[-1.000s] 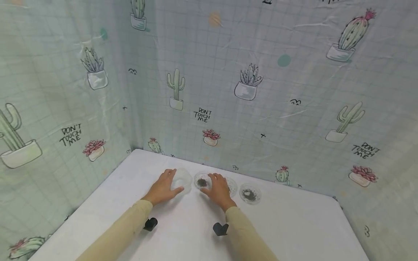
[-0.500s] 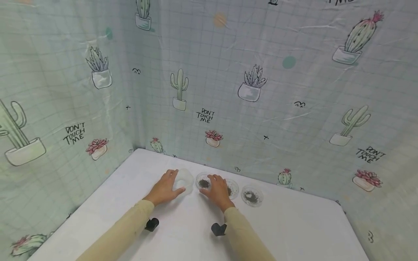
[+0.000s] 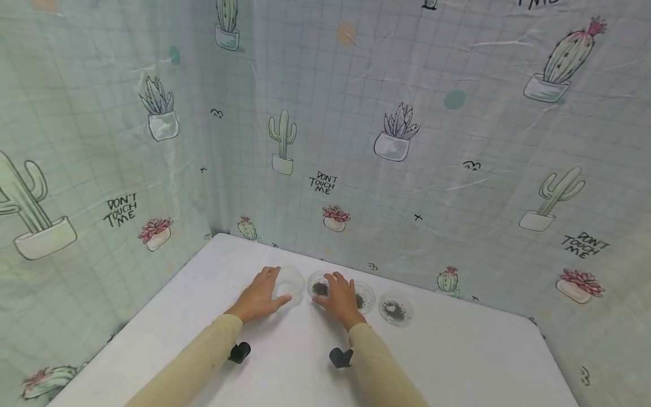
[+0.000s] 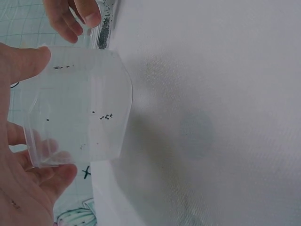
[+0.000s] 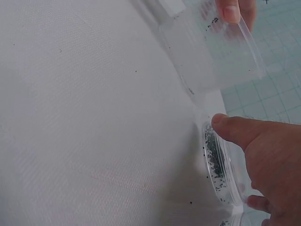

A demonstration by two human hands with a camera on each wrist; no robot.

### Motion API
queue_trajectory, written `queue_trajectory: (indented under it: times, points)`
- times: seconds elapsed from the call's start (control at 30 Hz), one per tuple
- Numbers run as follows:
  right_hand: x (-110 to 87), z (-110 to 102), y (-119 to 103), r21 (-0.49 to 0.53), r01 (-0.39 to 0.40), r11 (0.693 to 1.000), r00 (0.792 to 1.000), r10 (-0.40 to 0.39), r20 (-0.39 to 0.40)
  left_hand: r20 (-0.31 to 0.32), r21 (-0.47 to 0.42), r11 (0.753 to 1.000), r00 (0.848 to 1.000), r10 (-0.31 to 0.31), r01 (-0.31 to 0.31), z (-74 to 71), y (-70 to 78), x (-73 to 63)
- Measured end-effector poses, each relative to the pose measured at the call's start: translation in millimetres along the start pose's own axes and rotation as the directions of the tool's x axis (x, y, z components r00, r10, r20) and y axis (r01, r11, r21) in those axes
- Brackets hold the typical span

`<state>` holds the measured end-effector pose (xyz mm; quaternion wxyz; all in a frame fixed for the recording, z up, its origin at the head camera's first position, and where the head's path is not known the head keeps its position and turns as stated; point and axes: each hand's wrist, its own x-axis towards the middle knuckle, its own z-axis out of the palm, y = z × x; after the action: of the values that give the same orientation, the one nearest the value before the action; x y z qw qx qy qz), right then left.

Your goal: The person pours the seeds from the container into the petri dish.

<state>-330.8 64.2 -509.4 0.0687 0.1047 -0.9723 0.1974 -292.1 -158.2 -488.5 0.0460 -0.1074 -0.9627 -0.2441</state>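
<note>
In the head view my left hand (image 3: 257,298) grips a clear plastic container (image 4: 89,99) at the left end of the row. The left wrist view has the thumb on one side of it and fingertips on the other, with a few dark grains stuck to its wall. My right hand (image 3: 342,301) holds a shallow clear petri dish (image 5: 217,160) of dark grains by its rim, thumb on the near edge. The right hand hides part of that dish. Both vessels are close together, the container left of the dish.
A second dish (image 3: 367,298) of dark grains is partly behind the right hand. Further right sits a third dish (image 3: 396,310) with grains and a pale patch. All are on a white table (image 3: 458,356), backed by a cactus-print curtain (image 3: 356,124).
The head view has shifted slightly, so everything appears a little further right and lower. Both hands keep their places on the container and the dish.
</note>
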Motion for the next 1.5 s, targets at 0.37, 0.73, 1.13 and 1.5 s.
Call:
queue_trajectory:
  times: [0.37,0.73,1.13,1.5]
  points:
    - [3.5,-4.8,0.2,-0.024,0.017,1.000,0.999,-0.018,-0.033,-0.013,0.019,1.000,1.000,0.020,-0.020,-4.1,3.3,3.7]
    - [4.0,0.4,-4.2,-0.017,0.034,0.999,0.998,-0.035,-0.044,-0.004,0.017,1.000,1.000,0.008,-0.008,-6.9,3.5,-1.0]
    - [4.8,1.1,-3.0,-0.012,0.021,1.000,0.998,-0.022,-0.066,-0.009,0.019,1.000,1.000,0.011,-0.011,-6.0,1.9,-1.6]
    - [4.4,2.3,-0.5,0.065,0.002,0.998,0.997,0.002,-0.071,0.013,0.012,1.000,1.000,-0.008,0.008,-1.6,1.7,-0.8]
